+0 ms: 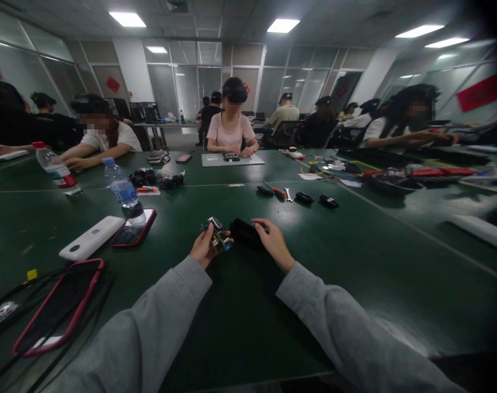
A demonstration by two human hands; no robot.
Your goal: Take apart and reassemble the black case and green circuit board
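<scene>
My left hand (201,249) pinches a small circuit board (219,240) with metal connectors and a blue part at its lower end. The board is tilted, raised a little over the green table. Just to its right is a black box-like casing (245,233). My right hand (273,243) grips this casing at its right end, thumb and forefinger at the upper edge; the other fingers are partly hidden. Board and casing are close together, and a small gap seems to lie between them.
Ahead lie a screwdriver (279,192), a wrench (288,195) and several black pieces (304,197). At left are water bottles (123,188), a white power bank (91,238), two phones (133,228) and black cables. A person in pink (231,128) works opposite at a grey mat (252,159).
</scene>
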